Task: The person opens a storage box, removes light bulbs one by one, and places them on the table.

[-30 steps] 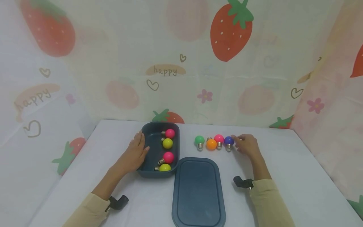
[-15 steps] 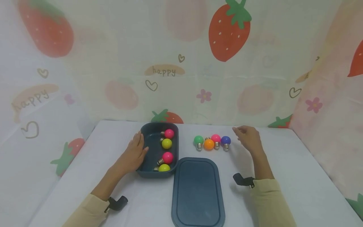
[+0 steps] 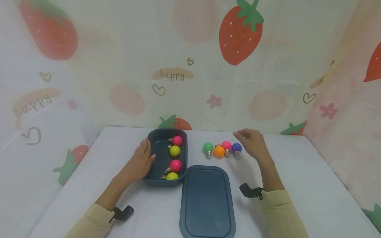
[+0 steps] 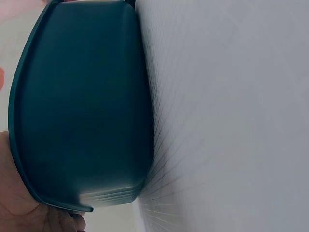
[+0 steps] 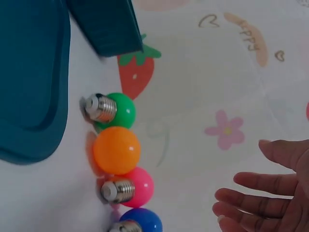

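My left hand [image 3: 140, 161] rests on the left rim of a dark blue-green plastic box [image 3: 159, 182], fingers extended, thumb over the inner side. Inside the box lie pink and yellow light bulbs with metal screw bases. To its right, a green bulb [image 3: 208, 147], an orange bulb [image 3: 219, 152], a pink bulb [image 3: 226, 145] and a blue bulb [image 3: 236, 147] form a row on the white cloth. My right hand [image 3: 251, 142] hovers over the cloth, right of and slightly behind the blue bulb. Its fingers are spread and hold nothing in the right wrist view.
A matching flat lid [image 3: 207, 201] lies on the white table cloth [image 3: 148, 215], close against the box's front right corner. Behind the table hangs a curtain [image 3: 175, 99] printed with strawberries. Each wrist carries a small black camera mount [image 3: 251, 191].
My right hand has left the blue bulb, risen away from it, then shifted back leftward. The left hand and the box stay in place.
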`<act>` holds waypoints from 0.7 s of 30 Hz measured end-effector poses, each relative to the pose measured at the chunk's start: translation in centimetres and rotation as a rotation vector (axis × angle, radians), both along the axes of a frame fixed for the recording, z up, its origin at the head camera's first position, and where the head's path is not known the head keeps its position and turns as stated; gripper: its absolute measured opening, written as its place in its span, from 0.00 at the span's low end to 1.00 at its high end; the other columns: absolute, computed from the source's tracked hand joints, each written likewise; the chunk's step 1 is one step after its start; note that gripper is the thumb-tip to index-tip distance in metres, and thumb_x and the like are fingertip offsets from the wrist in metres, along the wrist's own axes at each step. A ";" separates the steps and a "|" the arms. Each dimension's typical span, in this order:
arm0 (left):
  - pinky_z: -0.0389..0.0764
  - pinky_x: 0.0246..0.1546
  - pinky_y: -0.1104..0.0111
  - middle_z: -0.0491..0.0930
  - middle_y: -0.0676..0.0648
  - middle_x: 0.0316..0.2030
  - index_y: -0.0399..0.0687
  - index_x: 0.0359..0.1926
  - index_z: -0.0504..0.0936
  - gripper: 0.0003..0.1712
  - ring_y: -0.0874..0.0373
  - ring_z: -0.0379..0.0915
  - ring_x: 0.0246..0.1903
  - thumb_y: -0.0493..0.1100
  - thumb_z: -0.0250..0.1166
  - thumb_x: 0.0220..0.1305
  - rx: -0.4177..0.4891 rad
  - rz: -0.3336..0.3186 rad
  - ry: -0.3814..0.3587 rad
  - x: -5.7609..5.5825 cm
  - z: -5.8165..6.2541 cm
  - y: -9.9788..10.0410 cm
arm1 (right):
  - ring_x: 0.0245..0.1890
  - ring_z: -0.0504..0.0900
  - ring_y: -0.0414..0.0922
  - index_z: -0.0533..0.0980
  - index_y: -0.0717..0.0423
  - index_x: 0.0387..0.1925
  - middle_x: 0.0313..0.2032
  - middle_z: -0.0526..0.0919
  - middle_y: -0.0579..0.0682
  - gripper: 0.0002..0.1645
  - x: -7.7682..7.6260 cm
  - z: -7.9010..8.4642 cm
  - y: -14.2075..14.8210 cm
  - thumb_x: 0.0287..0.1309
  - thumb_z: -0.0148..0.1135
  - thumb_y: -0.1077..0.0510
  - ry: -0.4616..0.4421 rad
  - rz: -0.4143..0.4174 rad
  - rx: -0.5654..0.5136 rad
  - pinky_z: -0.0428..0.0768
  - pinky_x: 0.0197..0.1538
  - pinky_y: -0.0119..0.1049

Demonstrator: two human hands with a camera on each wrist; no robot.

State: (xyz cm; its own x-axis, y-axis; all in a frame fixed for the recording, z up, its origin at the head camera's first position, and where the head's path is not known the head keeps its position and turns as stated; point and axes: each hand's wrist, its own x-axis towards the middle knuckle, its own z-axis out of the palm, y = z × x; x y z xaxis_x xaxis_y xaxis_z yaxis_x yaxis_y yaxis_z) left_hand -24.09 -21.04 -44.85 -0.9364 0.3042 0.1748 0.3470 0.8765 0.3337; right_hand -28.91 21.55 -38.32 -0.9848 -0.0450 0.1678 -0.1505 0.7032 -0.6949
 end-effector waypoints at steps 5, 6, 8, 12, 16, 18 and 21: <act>0.47 0.73 0.41 0.40 0.24 0.76 0.18 0.74 0.45 0.38 0.30 0.38 0.76 0.45 0.47 0.80 0.007 0.001 -0.003 -0.1 0.0 -0.1 | 0.57 0.80 0.61 0.78 0.62 0.60 0.57 0.82 0.63 0.30 0.3 0.3 -1.2 0.72 0.58 0.42 0.002 0.056 -0.010 0.79 0.58 0.56; 0.46 0.73 0.41 0.40 0.24 0.77 0.18 0.74 0.45 0.38 0.30 0.38 0.76 0.45 0.47 0.80 0.009 0.001 -0.004 -0.1 -0.1 -0.1 | 0.57 0.80 0.61 0.78 0.62 0.59 0.56 0.82 0.63 0.29 0.4 0.3 -1.4 0.72 0.58 0.42 -0.001 0.063 -0.010 0.79 0.58 0.57; 0.46 0.73 0.41 0.40 0.24 0.77 0.19 0.74 0.45 0.38 0.30 0.37 0.76 0.45 0.47 0.81 0.007 0.002 -0.006 -0.1 -0.1 -0.1 | 0.56 0.80 0.60 0.78 0.61 0.59 0.56 0.82 0.62 0.29 0.5 0.2 -1.8 0.71 0.59 0.43 -0.013 0.076 -0.005 0.80 0.57 0.56; 0.46 0.73 0.41 0.39 0.24 0.77 0.18 0.74 0.45 0.38 0.30 0.36 0.76 0.45 0.46 0.81 -0.001 0.003 -0.011 -0.1 -0.3 -0.2 | 0.54 0.81 0.59 0.79 0.60 0.59 0.55 0.83 0.61 0.27 0.7 -0.1 -2.7 0.70 0.61 0.44 -0.026 0.108 0.004 0.83 0.53 0.53; 0.47 0.73 0.40 0.39 0.24 0.76 0.18 0.74 0.45 0.38 0.30 0.36 0.76 0.45 0.46 0.81 -0.001 0.000 -0.004 -0.2 -0.3 -0.2 | 0.51 0.82 0.56 0.81 0.60 0.57 0.52 0.85 0.59 0.24 0.9 -0.1 -3.6 0.70 0.62 0.47 -0.001 0.173 0.012 0.84 0.50 0.50; 0.47 0.73 0.40 0.39 0.24 0.76 0.18 0.74 0.45 0.38 0.30 0.36 0.76 0.45 0.45 0.81 0.000 0.001 -0.003 -0.3 -0.3 -0.1 | 0.50 0.82 0.55 0.81 0.60 0.56 0.51 0.86 0.58 0.24 1.1 0.0 -4.1 0.70 0.62 0.47 0.008 0.211 0.014 0.85 0.49 0.49; 0.46 0.73 0.41 0.38 0.24 0.77 0.18 0.74 0.44 0.38 0.31 0.35 0.77 0.45 0.46 0.81 0.006 0.006 -0.010 -0.4 -0.5 0.0 | 0.49 0.82 0.53 0.82 0.59 0.56 0.50 0.86 0.56 0.23 1.5 0.1 -4.9 0.69 0.63 0.47 0.014 0.262 0.005 0.85 0.47 0.47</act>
